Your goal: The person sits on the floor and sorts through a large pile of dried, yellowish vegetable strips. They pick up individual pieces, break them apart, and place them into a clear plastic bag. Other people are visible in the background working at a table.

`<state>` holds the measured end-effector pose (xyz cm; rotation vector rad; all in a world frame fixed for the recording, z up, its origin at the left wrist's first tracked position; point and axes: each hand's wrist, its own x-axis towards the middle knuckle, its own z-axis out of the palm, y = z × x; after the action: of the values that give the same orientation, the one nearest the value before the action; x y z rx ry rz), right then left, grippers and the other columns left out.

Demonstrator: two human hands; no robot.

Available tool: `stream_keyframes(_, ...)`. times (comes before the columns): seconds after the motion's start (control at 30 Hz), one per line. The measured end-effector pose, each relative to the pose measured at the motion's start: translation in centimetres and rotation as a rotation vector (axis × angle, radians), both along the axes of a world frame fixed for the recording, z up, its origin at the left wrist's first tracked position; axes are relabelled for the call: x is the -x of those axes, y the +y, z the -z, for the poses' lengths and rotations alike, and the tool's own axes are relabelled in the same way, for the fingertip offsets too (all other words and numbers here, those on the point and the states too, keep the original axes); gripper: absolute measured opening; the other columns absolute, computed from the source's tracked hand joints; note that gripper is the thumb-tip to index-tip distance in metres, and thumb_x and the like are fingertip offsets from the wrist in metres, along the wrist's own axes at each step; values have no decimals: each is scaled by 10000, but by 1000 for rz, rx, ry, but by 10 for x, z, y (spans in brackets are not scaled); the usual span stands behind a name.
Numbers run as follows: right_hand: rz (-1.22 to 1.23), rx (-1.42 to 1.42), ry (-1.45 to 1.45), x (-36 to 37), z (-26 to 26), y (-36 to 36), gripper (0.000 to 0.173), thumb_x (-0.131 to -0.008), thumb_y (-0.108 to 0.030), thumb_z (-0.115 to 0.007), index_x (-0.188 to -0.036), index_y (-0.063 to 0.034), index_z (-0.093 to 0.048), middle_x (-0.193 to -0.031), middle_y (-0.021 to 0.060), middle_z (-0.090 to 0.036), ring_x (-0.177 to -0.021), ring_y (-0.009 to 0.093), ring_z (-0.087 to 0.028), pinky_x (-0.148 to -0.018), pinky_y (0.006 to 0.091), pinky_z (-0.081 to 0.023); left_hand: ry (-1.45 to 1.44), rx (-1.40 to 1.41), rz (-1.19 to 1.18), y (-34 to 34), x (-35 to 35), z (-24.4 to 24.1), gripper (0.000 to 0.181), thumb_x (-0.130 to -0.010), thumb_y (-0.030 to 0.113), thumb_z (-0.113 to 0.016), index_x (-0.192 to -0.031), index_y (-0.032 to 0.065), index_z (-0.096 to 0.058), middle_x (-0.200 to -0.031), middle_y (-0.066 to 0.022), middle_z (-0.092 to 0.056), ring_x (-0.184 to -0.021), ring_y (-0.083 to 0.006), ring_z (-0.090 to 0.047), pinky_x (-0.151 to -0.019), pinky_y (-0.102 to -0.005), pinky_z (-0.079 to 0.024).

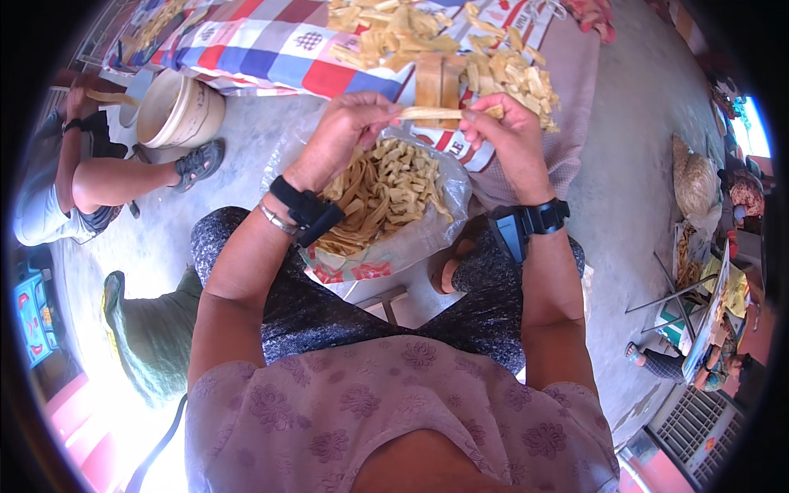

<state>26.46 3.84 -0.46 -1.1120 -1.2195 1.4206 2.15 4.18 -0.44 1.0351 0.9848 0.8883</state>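
My left hand [360,120] and my right hand [505,126] pinch a pale yellow dried strip [431,113] between them, one at each end. It is stretched level in front of a small wooden block [429,83] with a groove down its middle, on the cloth-covered table. Below my hands, an opened plastic bag [453,219] sits between my knees. Long brownish dried strips [354,228] lie on its left side, and short pale cut pieces [404,179] on its right.
Heaps of flat pale pieces [394,34] cover part of the checked tablecloth [265,46]. A seated person [117,179] works at the left beside a white bucket [179,111]. A green sack [157,333] stands at lower left. At far right, another person [709,370] is by a folding table.
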Motion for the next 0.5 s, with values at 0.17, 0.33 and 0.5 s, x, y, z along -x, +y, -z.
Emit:
stream_keyframes(0.17, 48, -3, 73, -2, 10, 20, 91, -866, -22, -636, -939, 1, -588, -766, 80, -665, -580, 71, -570, -509, 204, -452, -65, -75, -13, 25, -9, 5, 115, -856, 98, -568, -818, 7, -628, -591, 61, -417, -505, -34, -290, -478, -208, -217)
stream_keyframes(0.33, 50, 10, 18, 4, 15, 29, 90, -864, -23, -636, -934, 0, -583, -757, 69, -657, -585, 71, -566, -510, 202, -446, -51, -70, -119, 33, -15, 8, 93, -834, 77, -562, -823, 6, -621, -600, 68, -426, -515, -27, -286, -478, -206, -206)
stream_keyframes(0.5, 42, -10, -25, 7, 20, 37, 94, -863, -31, -642, -930, -8, -581, -750, 59, -653, -574, 69, -562, -496, 199, -437, 5, -70, -137, 38, -12, 14, 84, -822, 86, -594, -819, 11, -630, -639, 47, -524, -536, -21, -328, -489, -195, -226)
